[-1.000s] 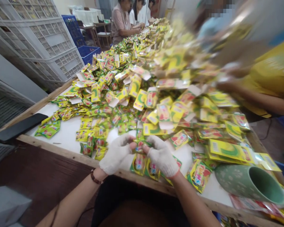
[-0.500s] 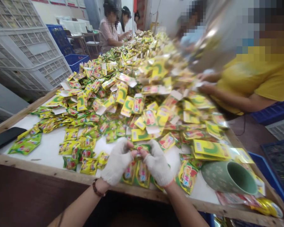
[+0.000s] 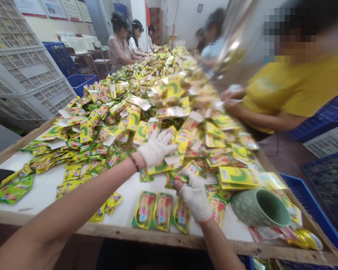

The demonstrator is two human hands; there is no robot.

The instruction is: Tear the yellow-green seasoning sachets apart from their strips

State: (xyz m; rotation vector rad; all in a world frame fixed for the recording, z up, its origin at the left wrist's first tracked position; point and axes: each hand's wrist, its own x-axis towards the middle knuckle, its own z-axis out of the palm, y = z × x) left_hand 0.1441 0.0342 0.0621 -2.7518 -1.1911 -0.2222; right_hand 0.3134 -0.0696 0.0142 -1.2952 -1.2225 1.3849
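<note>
My left hand point(image 3: 157, 147), in a white glove with bare fingertips, reaches over the heap of small yellow card boxes point(image 3: 182, 148). Its fingers are spread on or just above the boxes, with nothing gripped. Nearer the table edge, my right hand point(image 3: 195, 193), gloved likewise, is closed with thumb and fingers pinching a small green candy packet point(image 3: 171, 180), partly hidden by the fingers. Below it lie flat green-and-yellow packets in a row, among them a left packet point(image 3: 144, 210) and a middle packet point(image 3: 162, 212).
A green flowered cup point(image 3: 260, 208) lies on its side at the right. Loose candy packets point(image 3: 73, 172) cover the left. A wooden rim point(image 3: 107, 229) edges the table. White crates point(image 3: 25, 63) stand left; a co-worker in a yellow shirt point(image 3: 281, 90) sits right, others farther back.
My left hand has left the packet that both hands held, moved up and forward to the boxes, and opened. My right hand keeps the packet. The view has shifted slightly.
</note>
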